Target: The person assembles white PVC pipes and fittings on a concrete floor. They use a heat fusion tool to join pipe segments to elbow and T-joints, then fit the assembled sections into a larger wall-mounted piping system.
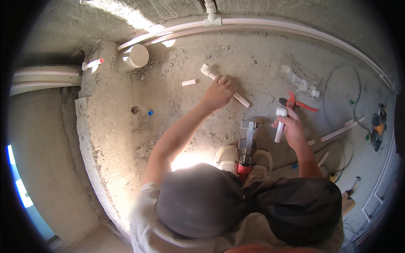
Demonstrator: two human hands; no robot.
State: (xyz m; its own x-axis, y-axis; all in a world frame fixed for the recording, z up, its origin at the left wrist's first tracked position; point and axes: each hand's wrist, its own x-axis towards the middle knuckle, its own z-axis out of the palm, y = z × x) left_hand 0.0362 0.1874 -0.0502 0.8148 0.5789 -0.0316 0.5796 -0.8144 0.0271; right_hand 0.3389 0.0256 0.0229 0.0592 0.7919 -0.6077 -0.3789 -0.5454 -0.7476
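Note:
My left hand [219, 92] is closed over a white pipe [241, 100] with pink stripes, low against the floor. An elbow fitting [206, 69] sits on that pipe's far left end. In my right hand [292, 128] is a short pipe piece [278, 133], capped at its far end by a white elbow [281, 111]. Between my shoes stands a pipe welding tool [249, 141] with a red body, its metal heads nearest my right hand. Just beyond that hand lies a red-handled pipe cutter [291, 101]. A short pipe offcut [190, 82] rests left of my left hand.
Long pipes [270, 23] run along the far wall. A round pipe stub [137, 56] stands far left, near a blue plug [150, 113]. On the right are a clear plastic bag [299, 80], a loose cable [358, 88], a pipe length [341, 129] and a yellow-black tool [378, 126].

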